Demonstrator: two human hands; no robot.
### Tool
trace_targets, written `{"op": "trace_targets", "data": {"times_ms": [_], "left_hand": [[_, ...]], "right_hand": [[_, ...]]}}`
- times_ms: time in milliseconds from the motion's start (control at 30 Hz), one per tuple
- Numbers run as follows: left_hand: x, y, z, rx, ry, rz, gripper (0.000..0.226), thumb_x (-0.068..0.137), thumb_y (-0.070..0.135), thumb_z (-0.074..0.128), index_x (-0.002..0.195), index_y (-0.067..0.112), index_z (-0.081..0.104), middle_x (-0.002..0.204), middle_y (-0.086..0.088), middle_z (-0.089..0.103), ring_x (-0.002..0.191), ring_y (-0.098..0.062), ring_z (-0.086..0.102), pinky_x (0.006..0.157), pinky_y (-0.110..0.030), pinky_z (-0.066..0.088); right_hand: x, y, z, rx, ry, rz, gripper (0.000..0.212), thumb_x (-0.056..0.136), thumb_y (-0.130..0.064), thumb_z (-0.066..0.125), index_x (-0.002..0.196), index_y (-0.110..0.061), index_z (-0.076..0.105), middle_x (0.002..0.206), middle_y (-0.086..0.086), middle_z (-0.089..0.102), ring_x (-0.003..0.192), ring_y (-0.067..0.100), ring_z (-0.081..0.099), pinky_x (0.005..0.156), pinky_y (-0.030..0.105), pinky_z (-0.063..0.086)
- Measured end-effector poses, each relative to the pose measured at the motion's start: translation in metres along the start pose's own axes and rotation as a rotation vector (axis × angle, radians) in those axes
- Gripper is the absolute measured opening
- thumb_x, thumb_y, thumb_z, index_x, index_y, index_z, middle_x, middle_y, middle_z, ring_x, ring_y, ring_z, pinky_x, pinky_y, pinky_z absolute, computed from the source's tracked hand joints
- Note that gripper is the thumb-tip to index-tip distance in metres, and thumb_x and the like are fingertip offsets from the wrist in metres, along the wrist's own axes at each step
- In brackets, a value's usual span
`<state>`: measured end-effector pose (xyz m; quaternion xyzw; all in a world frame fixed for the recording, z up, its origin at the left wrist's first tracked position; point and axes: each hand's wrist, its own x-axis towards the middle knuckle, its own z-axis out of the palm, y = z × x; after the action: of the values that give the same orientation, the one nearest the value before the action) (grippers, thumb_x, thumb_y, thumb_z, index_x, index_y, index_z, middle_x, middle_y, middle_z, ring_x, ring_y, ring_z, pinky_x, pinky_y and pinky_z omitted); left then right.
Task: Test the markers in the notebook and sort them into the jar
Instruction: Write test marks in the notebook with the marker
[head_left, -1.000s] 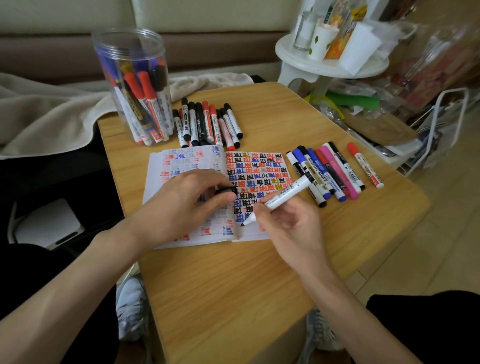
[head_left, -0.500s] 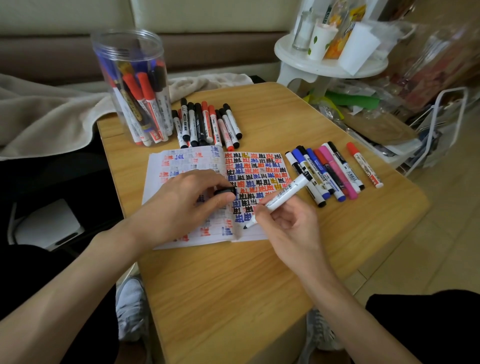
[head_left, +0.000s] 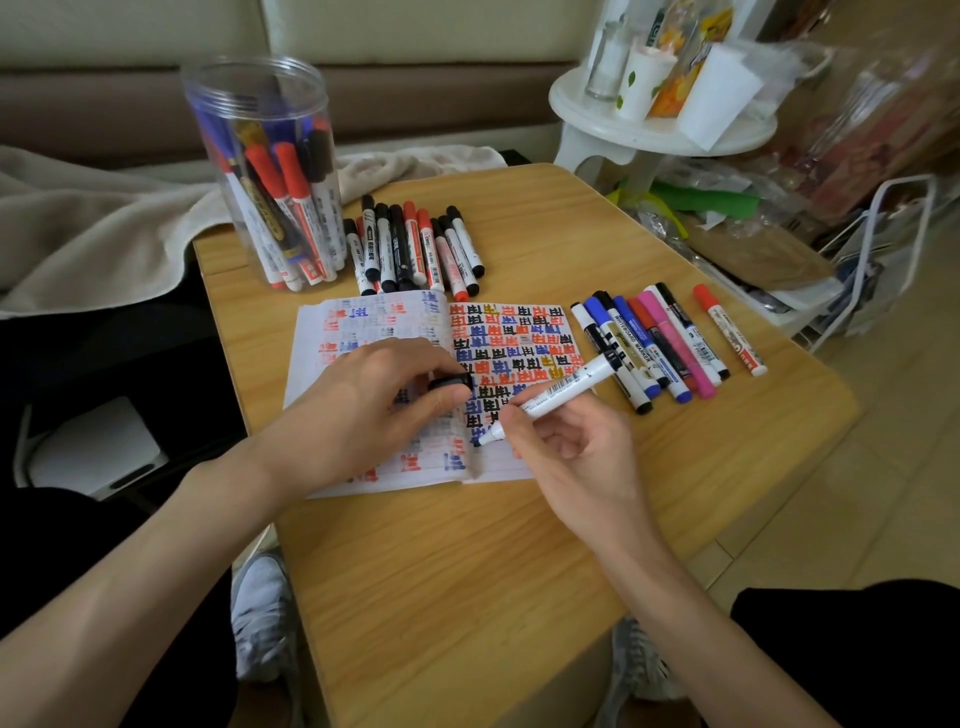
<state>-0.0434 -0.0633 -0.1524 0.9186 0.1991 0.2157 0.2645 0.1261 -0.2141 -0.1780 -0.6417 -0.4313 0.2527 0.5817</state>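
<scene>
Wooden table (head_left: 467, 571) bears jar (head_left: 270, 171), open notebook (head_left: 514, 338), black-red markers (head_left: 415, 244), mixed-colour markers (head_left: 660, 343).

The notebook (head_left: 511, 338) is patterned red, blue and black.

Notebook (head_left: 514, 338): open on the table (head_left: 467, 571).
Jar (head_left: 265, 171): behind the notebook's left page, markers (head_left: 291, 208) inside.
Loose markers (head_left: 410, 249): behind the notebook, beside the jar.
Marker row (head_left: 654, 343): right of the notebook.
Held marker (head_left: 561, 389): tip on the notebook's right page.
Cap (head_left: 451, 383): over the notebook's fold.
</scene>
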Motion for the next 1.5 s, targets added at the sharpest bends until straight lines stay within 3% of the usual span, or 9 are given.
{"op": "trace_targets", "data": {"times_ms": [167, 467, 667, 833, 967, 1167, 1333, 1433, 1500], "left_hand": [[0.000, 0.001, 0.000, -0.003, 0.004, 0.003, 0.037, 0.098, 0.051, 0.052, 0.113, 0.023, 0.071, 0.103, 0.015, 0.068, 0.093, -0.006, 0.062, 0.078, -0.035, 0.053], [0.001, 0.000, 0.001, 0.007, 0.013, 0.003, 0.039, 0.097, 0.053, 0.051, 0.112, 0.024, 0.071, 0.102, 0.015, 0.069, 0.090, -0.005, 0.060, 0.075, -0.022, 0.047], [0.000, 0.000, 0.001, 0.016, -0.001, 0.000, 0.039, 0.098, 0.053, 0.050, 0.115, 0.024, 0.070, 0.105, 0.016, 0.068, 0.093, -0.003, 0.060, 0.075, -0.015, 0.045], [0.000, 0.001, 0.000, 0.018, -0.003, 0.000, 0.040, 0.097, 0.054, 0.050, 0.116, 0.025, 0.070, 0.106, 0.016, 0.068, 0.093, -0.003, 0.060, 0.075, -0.018, 0.047], [-0.001, 0.003, -0.001, 0.008, 0.001, 0.000, 0.042, 0.096, 0.055, 0.049, 0.115, 0.024, 0.071, 0.106, 0.015, 0.069, 0.092, -0.004, 0.061, 0.074, -0.022, 0.048], [-0.001, 0.003, -0.002, 0.007, -0.009, 0.006, 0.039, 0.097, 0.052, 0.051, 0.116, 0.024, 0.070, 0.107, 0.015, 0.069, 0.094, -0.003, 0.062, 0.077, -0.024, 0.051], [-0.001, 0.002, 0.000, 0.003, -0.003, 0.003, 0.039, 0.098, 0.053, 0.050, 0.115, 0.024, 0.070, 0.105, 0.016, 0.068, 0.093, -0.003, 0.061, 0.075, -0.020, 0.047], [-0.001, 0.002, 0.000, -0.008, 0.005, 0.014, 0.035, 0.100, 0.050, 0.052, 0.113, 0.024, 0.071, 0.103, 0.014, 0.068, 0.094, -0.006, 0.062, 0.077, -0.028, 0.051], [0.000, 0.001, 0.001, -0.026, 0.007, 0.013, 0.034, 0.103, 0.050, 0.051, 0.111, 0.024, 0.071, 0.102, 0.014, 0.068, 0.093, -0.008, 0.063, 0.077, -0.032, 0.051]], "right_hand": [[0.001, 0.001, 0.000, -0.024, -0.002, -0.006, 0.008, 0.092, -0.013, 0.078, 0.098, -0.013, 0.073, 0.088, -0.001, 0.076, 0.077, 0.017, 0.070, 0.068, 0.027, 0.057], [-0.001, -0.001, -0.002, 0.031, 0.018, 0.014, 0.005, 0.094, -0.014, 0.076, 0.098, -0.014, 0.072, 0.086, 0.001, 0.076, 0.076, 0.017, 0.071, 0.070, 0.030, 0.059], [0.000, 0.001, 0.000, -0.033, 0.009, 0.019, 0.007, 0.094, -0.017, 0.077, 0.099, -0.017, 0.072, 0.088, 0.000, 0.075, 0.079, 0.021, 0.071, 0.072, 0.039, 0.062], [-0.001, 0.000, 0.000, -0.051, -0.010, 0.006, 0.009, 0.092, -0.010, 0.077, 0.095, -0.016, 0.070, 0.086, 0.000, 0.073, 0.078, 0.022, 0.069, 0.068, 0.033, 0.060], [-0.002, -0.002, -0.001, 0.006, 0.007, 0.015, 0.007, 0.095, -0.010, 0.074, 0.098, -0.015, 0.070, 0.087, 0.003, 0.073, 0.077, 0.024, 0.069, 0.071, 0.041, 0.061], [-0.001, -0.002, -0.001, -0.008, 0.001, 0.011, 0.008, 0.096, -0.012, 0.073, 0.100, -0.016, 0.069, 0.087, -0.002, 0.073, 0.077, 0.019, 0.070, 0.071, 0.037, 0.062], [-0.002, -0.004, -0.001, -0.029, -0.007, 0.025, 0.013, 0.094, -0.006, 0.073, 0.096, -0.018, 0.068, 0.085, 0.000, 0.072, 0.078, 0.028, 0.068, 0.069, 0.046, 0.061], [-0.003, -0.006, -0.001, -0.017, -0.002, 0.044, 0.013, 0.094, -0.006, 0.073, 0.096, -0.017, 0.068, 0.084, 0.002, 0.071, 0.077, 0.028, 0.067, 0.070, 0.048, 0.060], [-0.002, -0.008, -0.002, 0.013, 0.008, 0.067, 0.009, 0.095, -0.008, 0.073, 0.098, -0.014, 0.069, 0.084, 0.003, 0.072, 0.074, 0.022, 0.068, 0.069, 0.041, 0.060]]}}
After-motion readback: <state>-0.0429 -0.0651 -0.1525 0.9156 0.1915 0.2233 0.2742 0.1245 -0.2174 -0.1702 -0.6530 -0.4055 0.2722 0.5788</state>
